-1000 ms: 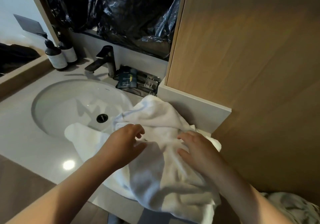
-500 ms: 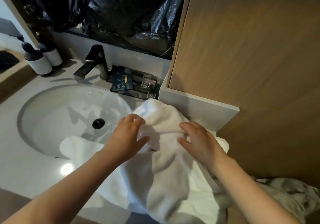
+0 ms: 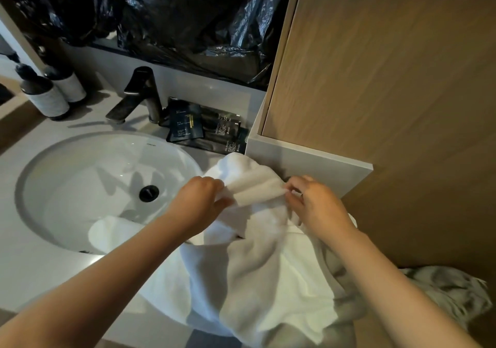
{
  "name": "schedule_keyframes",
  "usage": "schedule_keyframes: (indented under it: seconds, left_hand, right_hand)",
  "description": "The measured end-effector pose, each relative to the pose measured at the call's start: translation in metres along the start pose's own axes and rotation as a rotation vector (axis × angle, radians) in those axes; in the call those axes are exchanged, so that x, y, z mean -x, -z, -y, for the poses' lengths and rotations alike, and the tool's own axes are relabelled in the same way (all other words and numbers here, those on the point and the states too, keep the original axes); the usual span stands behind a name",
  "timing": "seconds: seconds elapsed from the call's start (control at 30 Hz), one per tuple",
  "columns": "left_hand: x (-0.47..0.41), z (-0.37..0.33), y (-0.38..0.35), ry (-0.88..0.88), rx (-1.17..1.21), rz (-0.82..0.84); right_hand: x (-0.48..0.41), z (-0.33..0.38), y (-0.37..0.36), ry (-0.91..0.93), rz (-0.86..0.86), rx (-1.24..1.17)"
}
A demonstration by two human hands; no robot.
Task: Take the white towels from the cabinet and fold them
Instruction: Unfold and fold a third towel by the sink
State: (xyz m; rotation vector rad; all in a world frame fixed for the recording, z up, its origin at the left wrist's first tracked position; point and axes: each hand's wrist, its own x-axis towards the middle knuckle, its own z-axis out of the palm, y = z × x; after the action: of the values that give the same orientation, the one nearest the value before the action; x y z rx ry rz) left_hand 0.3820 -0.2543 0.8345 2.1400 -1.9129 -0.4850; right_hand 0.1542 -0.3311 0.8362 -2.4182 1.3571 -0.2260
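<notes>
Both hands are on the white towel (image 3: 263, 261) now, which lies heaped on the worktop (image 3: 35, 272) just right of the sink (image 3: 80, 175), one corner spilling into the bowl and the near part hanging over the front edge. The left hand (image 3: 197, 204) pinches the hem band at its sink-side end, fingers curled around the cloth. The right hand (image 3: 314, 205) pinches the same band at the end away from the sink, and the strip runs taut between them. This looks like soft, thick terry: light, floppy, and likely to sag and bunch wherever it isn't held. The best grip, I'd say, is right there on the flat woven hem near the corners, where the edge runs straight. That corner in the bowl may drag.
</notes>
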Motion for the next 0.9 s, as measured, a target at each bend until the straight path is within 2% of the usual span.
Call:
schedule_keyframes:
  seconds: [0.13,0.27,0.43,0.6,0.73,0.9]
  left_hand:
    - [0.005,-0.003,0.017,-0.002,0.156,-0.068]
    - [0.006,-0.007,0.035,-0.047,0.193,-0.154]
    - [0.006,-0.011,0.054,-0.143,0.230,-0.319]
    - [0.011,-0.012,0.058,-0.212,0.212,-0.334]
    - [0.008,-0.019,0.078,-0.271,0.212,-0.472]
    - [-0.011,-0.036,0.114,-0.337,0.192,-0.571]
  right_hand:
    - [0.005,0.004,0.014,-0.015,-0.045,-0.236]
    - [0.010,0.017,0.032,0.004,-0.125,-0.363]
    - [0.011,0.029,0.053,0.038,-0.237,-0.338]
    - [0.014,0.029,0.055,0.009,-0.232,-0.317]
    - [0.012,0.037,0.065,0.054,-0.342,-0.317]
    - [-0.006,0.055,0.111,0.082,-0.474,-0.322]
